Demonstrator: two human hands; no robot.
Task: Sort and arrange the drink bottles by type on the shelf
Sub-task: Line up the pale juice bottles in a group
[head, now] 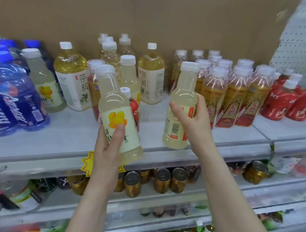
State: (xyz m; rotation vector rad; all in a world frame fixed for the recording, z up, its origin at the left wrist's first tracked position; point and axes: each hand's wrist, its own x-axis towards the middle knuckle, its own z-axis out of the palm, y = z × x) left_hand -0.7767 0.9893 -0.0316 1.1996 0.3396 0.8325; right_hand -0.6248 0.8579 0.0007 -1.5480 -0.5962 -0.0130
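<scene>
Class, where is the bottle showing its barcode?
Head view, right of centre: the right hand grips the bottle, tilted over the shelf, beside the amber bottles.

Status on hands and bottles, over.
Left hand grips flower-label bottle. Right hand grips second pale bottle, tilted. Both at shelf front edge. Mixed bottles crowd mid-shelf behind.

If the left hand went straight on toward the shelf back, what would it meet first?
Probably the red-labelled bottle just behind the flower-label bottle the left hand grips; depth is unclear.
</scene>
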